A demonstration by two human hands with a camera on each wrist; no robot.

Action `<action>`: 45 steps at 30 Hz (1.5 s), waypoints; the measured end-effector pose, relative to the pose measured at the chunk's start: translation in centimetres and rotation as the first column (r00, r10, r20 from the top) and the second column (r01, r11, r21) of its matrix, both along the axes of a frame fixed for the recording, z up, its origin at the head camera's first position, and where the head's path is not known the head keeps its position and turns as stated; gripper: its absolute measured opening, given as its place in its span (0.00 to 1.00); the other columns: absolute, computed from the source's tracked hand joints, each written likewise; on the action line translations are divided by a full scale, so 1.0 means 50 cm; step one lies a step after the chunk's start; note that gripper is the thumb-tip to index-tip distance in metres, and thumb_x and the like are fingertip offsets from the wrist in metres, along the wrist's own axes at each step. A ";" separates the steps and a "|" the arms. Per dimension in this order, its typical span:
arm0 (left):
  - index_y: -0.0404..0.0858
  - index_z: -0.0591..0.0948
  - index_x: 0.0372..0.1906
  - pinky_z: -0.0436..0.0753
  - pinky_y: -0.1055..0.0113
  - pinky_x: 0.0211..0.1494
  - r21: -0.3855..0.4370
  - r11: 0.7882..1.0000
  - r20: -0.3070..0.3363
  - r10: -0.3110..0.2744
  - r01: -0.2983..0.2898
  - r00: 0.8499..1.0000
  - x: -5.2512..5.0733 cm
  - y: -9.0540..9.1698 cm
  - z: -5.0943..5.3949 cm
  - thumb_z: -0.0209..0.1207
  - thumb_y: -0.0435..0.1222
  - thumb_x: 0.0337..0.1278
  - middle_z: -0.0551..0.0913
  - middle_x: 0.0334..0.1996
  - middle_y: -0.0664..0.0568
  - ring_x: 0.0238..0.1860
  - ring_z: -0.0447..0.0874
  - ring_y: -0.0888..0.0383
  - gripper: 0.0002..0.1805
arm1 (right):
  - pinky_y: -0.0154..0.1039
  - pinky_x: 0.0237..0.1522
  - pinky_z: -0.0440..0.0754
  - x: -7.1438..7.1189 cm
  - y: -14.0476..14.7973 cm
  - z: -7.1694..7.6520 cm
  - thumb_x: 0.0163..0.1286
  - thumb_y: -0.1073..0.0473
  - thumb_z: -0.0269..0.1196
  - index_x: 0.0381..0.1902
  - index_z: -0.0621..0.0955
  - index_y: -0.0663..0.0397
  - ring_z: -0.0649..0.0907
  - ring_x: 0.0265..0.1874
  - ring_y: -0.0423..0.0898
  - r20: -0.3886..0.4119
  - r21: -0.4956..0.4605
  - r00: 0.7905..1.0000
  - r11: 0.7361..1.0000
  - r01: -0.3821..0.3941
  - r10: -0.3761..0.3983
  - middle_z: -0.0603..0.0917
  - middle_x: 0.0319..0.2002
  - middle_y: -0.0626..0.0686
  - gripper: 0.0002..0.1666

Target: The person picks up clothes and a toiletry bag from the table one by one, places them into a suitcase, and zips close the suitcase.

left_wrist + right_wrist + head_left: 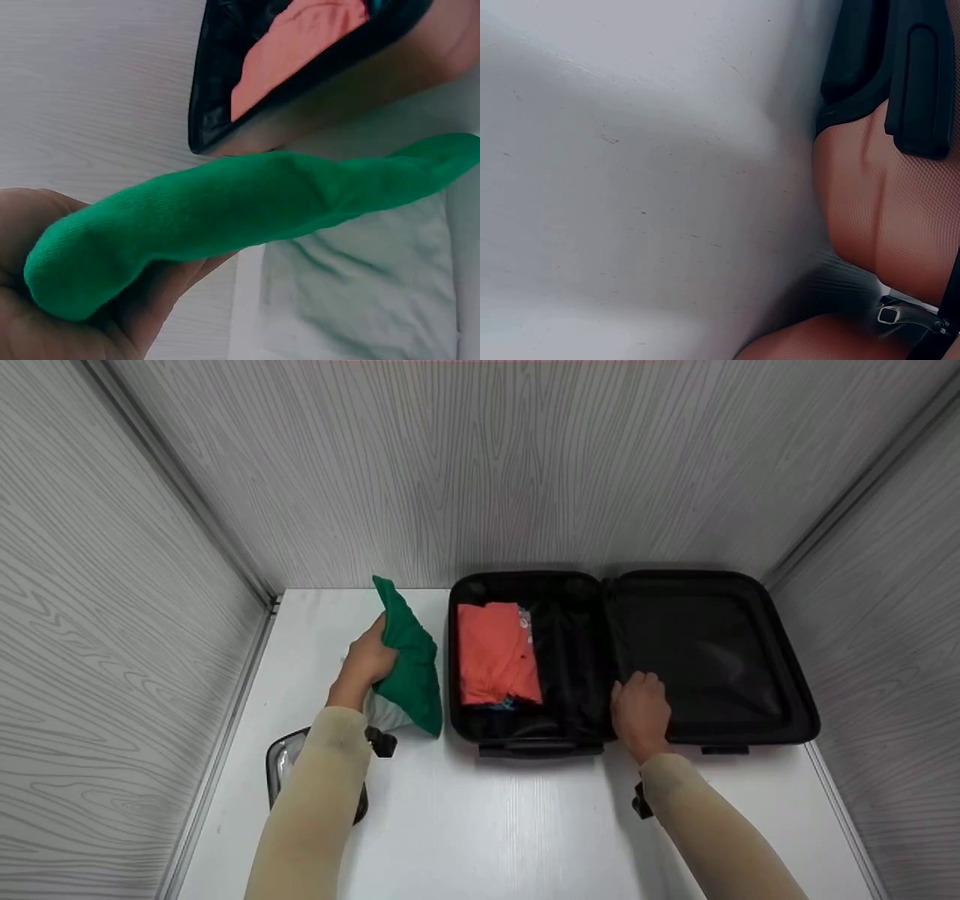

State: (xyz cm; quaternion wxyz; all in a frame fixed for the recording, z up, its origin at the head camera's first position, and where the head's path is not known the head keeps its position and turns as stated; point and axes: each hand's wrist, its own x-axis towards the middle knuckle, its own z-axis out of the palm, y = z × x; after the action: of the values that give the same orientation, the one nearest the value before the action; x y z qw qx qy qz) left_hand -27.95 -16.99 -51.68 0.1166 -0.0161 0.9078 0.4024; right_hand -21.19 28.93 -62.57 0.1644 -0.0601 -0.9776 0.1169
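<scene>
My left hand (367, 658) grips a folded green cloth (414, 660), held up off the table beside the suitcase's left side. In the left wrist view the green cloth (225, 206) runs from the hand (37, 255) across the picture, above a pale folded cloth (367, 292). The open suitcase (525, 747) holds a folded coral garment (495, 652) in its left half. My right hand (642, 712) is at the front edge between the two halves, its fingers bent over the edge; the right wrist view shows the suitcase's outer shell (900, 187) but not the hand.
A black-rimmed clear case (285, 757) lies at the front left, partly under my left forearm. The suitcase's right half (705, 660) lies open near the right wall. Grey wood-grain walls (487, 472) enclose the white table (480, 825) at the back and sides.
</scene>
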 end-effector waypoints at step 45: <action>0.51 0.44 0.88 0.65 0.51 0.80 0.297 0.943 -0.170 -0.104 0.152 0.980 -0.050 0.335 0.085 0.52 0.35 0.81 0.53 0.85 0.46 0.81 0.61 0.44 0.42 | 0.62 0.32 0.84 -0.003 -0.011 -0.005 0.82 0.55 0.59 0.43 0.77 0.76 0.82 0.37 0.67 -0.010 -0.055 1.000 0.999 0.000 -0.001 0.77 0.38 0.69 0.22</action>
State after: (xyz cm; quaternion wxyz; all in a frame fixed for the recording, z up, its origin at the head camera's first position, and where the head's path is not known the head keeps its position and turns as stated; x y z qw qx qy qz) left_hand -30.44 -0.24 -47.44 0.0743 0.0922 0.8393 0.5307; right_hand -21.32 28.37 -62.83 0.1678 -0.0641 -0.9732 0.1439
